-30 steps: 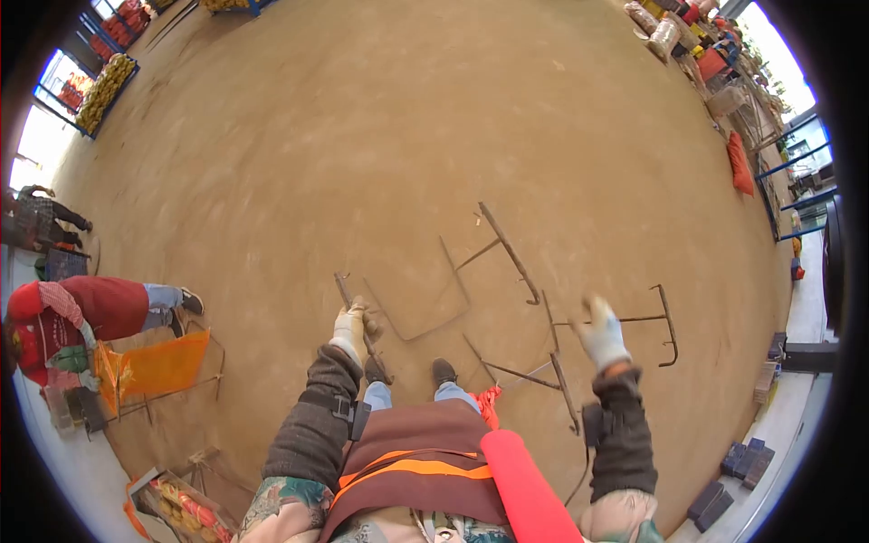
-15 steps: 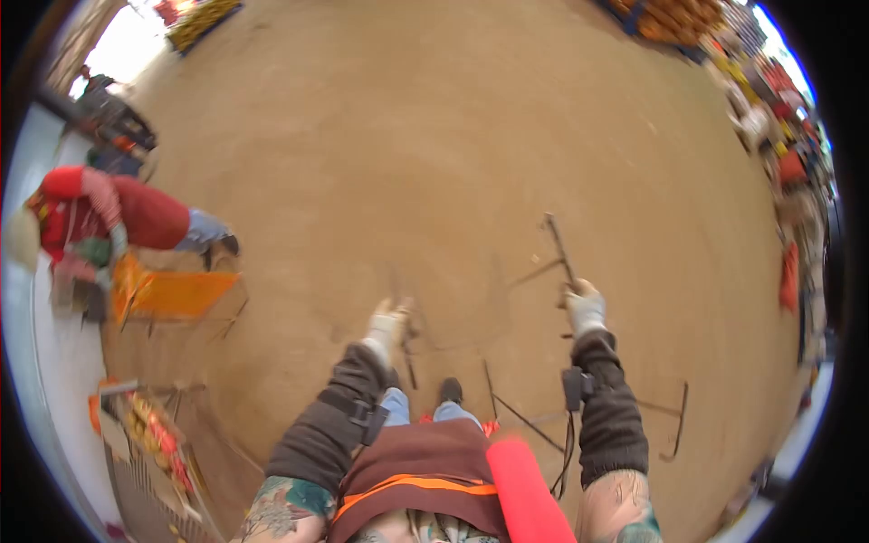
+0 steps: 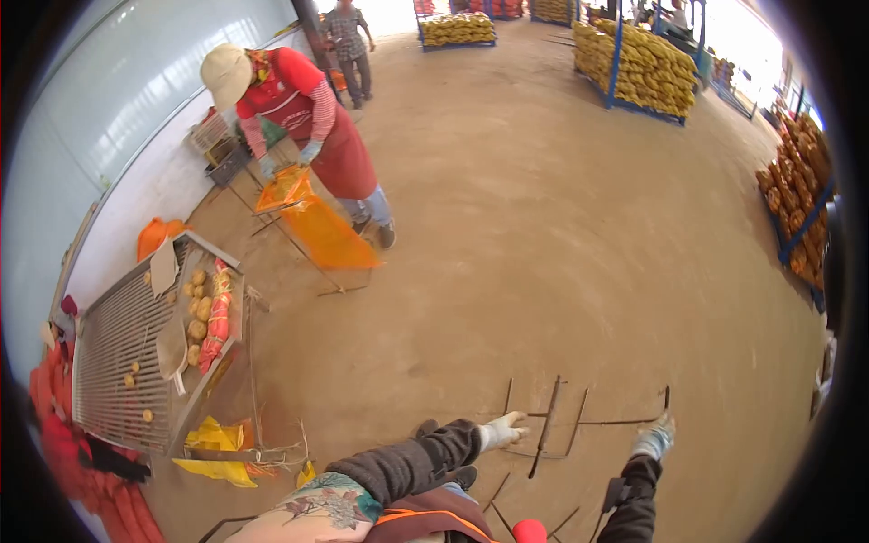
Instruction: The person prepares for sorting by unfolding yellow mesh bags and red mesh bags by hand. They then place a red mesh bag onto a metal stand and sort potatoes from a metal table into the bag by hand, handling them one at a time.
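A thin dark metal stand (image 3: 543,434) of joined rods is held out in front of me, low over the floor. My right hand (image 3: 654,437), in a pale work glove, is closed around its right end, near the short upright bar. My left hand (image 3: 503,432), gloved too, reaches to the stand's left side with fingers stretched out and apart. Its fingertips are close to a cross rod; whether they touch it I cannot tell. More thin rods (image 3: 496,493) show by my feet. A red roll (image 3: 529,531) sits at my apron.
A slatted metal sorting table (image 3: 122,362) with potatoes (image 3: 197,330) and a scoop (image 3: 172,348) stands at left. Beyond it a co-worker (image 3: 317,127) handles an orange mesh bag (image 3: 326,231) on a stand. Pallets of filled sacks (image 3: 634,68) stand at the back and right (image 3: 797,195).
My view has swung left and up, bringing the sorting table and co-worker closer to the middle. Both hands now appear lower and further right. My left hand's fingers have loosened from the rod.
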Demonstrator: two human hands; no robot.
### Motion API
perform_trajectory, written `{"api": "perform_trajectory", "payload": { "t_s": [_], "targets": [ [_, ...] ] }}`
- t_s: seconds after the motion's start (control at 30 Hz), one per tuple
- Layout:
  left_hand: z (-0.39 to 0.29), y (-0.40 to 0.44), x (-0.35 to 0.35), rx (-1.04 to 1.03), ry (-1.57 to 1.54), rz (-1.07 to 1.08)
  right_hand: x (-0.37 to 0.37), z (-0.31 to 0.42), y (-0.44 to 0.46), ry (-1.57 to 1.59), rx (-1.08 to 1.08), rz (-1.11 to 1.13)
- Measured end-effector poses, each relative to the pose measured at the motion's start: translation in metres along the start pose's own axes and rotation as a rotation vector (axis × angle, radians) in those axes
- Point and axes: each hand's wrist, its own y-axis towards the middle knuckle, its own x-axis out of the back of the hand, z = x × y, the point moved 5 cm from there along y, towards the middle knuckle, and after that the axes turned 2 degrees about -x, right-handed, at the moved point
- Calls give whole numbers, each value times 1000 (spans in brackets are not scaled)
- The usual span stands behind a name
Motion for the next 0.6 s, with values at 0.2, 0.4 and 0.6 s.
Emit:
{"api": "perform_trajectory", "payload": {
  "t_s": [0.2,0.4,0.6],
  "targets": [
    [82,-75,97,163,33,-247,2,202,-132,570,285,397],
    [166,-178,184,250,-204,-409,-72,191,-108,873,-204,650],
    [266,-276,285,197,-86,-720,-3,222,-125,-136,161,691]
  ]
}}
